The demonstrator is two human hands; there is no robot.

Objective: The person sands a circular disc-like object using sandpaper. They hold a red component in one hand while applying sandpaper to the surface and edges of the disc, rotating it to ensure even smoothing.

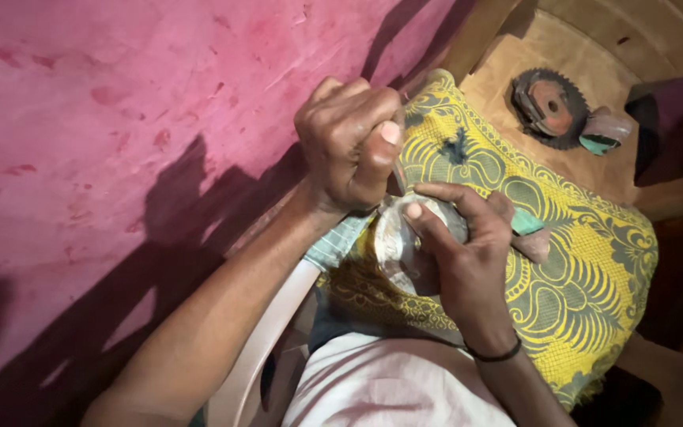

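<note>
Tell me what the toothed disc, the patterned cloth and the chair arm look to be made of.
Toothed disc: metal by its look, dull, with reddish rust-like patches and cut teeth around the rim.
Patterned cloth: woven fabric, matte yellow with grey-green motifs; it drapes and folds.
Chair arm: probably moulded plastic, smooth, pale and slightly glossy.

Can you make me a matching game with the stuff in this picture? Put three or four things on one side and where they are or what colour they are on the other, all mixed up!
Things:
1. toothed round blade
2. patterned cloth
3. wall
4. pale rounded piece

Places and colours:
A. pink with darker red blotches
B. held in the right hand, under the clenched left hand
C. yellow and grey, spread over the lap
D. rusty, lying on the brown floor at the top right

Pairs: 1-D, 2-C, 3-A, 4-B
</note>
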